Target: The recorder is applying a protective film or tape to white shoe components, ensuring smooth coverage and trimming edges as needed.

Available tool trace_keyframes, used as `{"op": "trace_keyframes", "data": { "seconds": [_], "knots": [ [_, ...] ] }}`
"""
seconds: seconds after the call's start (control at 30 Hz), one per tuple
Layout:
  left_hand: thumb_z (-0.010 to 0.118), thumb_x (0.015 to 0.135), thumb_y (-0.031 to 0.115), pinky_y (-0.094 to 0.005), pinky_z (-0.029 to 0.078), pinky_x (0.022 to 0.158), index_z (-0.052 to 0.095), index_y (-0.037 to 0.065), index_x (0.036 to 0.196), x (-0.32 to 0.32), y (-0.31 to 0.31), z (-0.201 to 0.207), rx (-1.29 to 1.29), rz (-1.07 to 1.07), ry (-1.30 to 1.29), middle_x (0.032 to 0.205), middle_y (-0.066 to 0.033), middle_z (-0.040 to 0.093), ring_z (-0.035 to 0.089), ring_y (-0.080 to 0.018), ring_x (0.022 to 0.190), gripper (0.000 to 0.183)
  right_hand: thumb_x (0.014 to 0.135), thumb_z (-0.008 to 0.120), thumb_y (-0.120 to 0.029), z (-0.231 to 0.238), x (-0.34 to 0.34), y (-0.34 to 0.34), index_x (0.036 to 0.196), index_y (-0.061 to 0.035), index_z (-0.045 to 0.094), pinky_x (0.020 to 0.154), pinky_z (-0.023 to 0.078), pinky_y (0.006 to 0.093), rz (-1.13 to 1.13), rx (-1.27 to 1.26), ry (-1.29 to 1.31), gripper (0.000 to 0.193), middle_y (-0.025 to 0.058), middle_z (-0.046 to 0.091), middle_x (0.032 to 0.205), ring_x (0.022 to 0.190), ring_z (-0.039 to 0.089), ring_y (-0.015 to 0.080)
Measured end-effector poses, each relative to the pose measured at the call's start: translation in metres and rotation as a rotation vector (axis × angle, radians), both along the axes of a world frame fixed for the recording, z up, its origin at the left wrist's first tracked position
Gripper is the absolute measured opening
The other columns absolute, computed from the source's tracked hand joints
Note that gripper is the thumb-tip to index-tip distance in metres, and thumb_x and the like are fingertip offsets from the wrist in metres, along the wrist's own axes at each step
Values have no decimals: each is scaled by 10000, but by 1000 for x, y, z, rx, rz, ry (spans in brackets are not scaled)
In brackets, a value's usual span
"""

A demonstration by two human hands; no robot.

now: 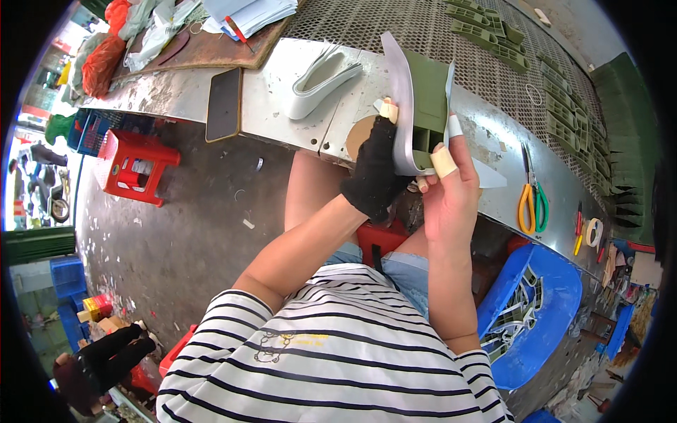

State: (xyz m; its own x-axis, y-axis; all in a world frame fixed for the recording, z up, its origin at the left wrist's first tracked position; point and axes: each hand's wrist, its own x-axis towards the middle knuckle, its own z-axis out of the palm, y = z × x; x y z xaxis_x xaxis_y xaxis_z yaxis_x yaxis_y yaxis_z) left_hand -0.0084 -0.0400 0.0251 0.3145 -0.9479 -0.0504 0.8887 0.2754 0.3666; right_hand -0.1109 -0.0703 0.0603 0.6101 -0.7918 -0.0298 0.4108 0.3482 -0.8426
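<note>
An olive-green hollow plastic block (429,77), like a shoe wedge heel, stands upright between my hands at the table edge. A pale white strip (400,84) bends around its near end and runs up both sides. My left hand (375,166), in a black fingerless glove with a cream cover on a fingertip, is closed against the block's left side. My right hand (451,201) is bare apart from pale finger covers; its fingers pinch the strip against the block's lower right corner. The fingertips underneath are partly hidden. A round tan disc (361,135) lies beside my left hand.
Folded white strips (321,84) and a phone (224,104) lie left on the metal table. Scissors (529,197) with orange and green handles lie right. More green blocks (486,32) rest on mesh. A blue basket (543,352) and a red stool (134,166) stand below.
</note>
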Motion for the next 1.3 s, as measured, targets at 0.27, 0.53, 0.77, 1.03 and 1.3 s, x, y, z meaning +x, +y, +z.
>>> {"op": "trace_keyframes", "data": {
  "seconds": [0.27,0.53,0.77,1.03,1.3],
  "knots": [
    [357,904,586,-304,518,438,516,55,1143,3,2,1,62,71,7,836,-102,622,610,-192,577,604,890,546,-125,-2,4,-3,1385,-16,334,569,390,152,41,-101,31,549,-4,570,1016,700,453,11],
    [402,904,566,-314,526,753,479,49,1212,2,2,-6,19,103,-87,1065,-91,589,611,-179,905,607,857,579,-51,-3,10,2,1374,25,333,858,422,235,6,-467,190,577,53,505,1160,985,508,94],
    [378,929,532,-299,479,831,482,48,1213,-2,2,7,28,233,-185,1082,-76,584,589,-164,960,570,850,622,-92,4,15,1,1322,60,385,933,392,262,9,52,-88,549,75,533,1173,1082,497,124],
    [327,966,470,-273,472,741,507,33,1098,-10,3,2,139,317,-379,962,-63,581,570,-126,844,491,874,607,-153,1,12,-1,1252,47,460,910,407,273,-8,-90,32,452,74,562,1141,1023,531,130],
    [341,937,529,-305,501,752,476,31,1162,-10,6,4,102,254,-376,1003,-96,584,592,-168,886,562,845,660,-203,2,8,-6,1243,16,471,855,441,254,-34,-165,75,492,56,576,1096,976,544,113]
  ]
}}
